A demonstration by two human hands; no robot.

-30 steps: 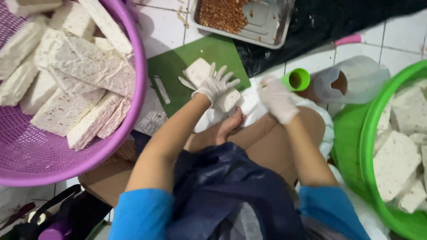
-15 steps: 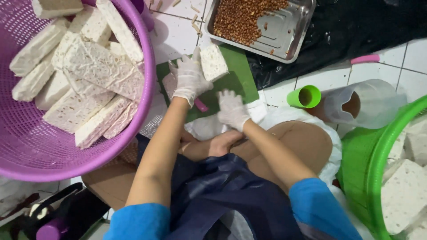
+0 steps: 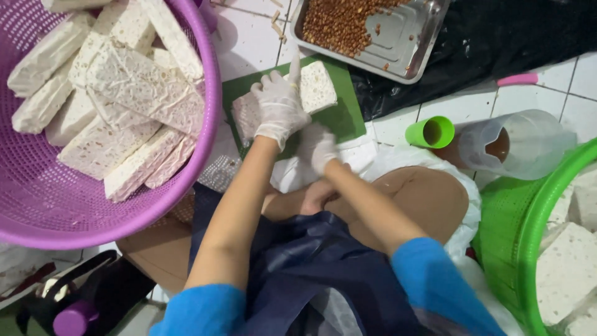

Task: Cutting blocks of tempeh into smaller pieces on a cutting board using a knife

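The largest thing in view is the purple basket (image 3: 74, 205) at the person's left, heaped with pale tempeh slabs (image 3: 134, 87); at the far right a green basket (image 3: 528, 249) holds more pale blocks. Between them, on the tiled floor (image 3: 249, 31), lies a green cutting board (image 3: 339, 118), with a metal tray of brown beans (image 3: 398, 43) just beyond it and a clear plastic jug (image 3: 516, 143) and small green cup (image 3: 430, 132) to the right. The work in hand looks like portioning a tempeh block (image 3: 316, 86) on the board. The left hand (image 3: 280, 106), in a white glove, lies over the block's left part, fingers loosely spread and pressing down rather than closed round it, the index finger stretched toward the tray. The right hand (image 3: 318, 148), also gloved, sits at the board's near edge in a narrow, curled grip; it is blurred, and whether it holds a knife or anything else cannot be told. As a judgement, the next move calls for steadying the block flat and keeping the left fingertips clear of any cut line.
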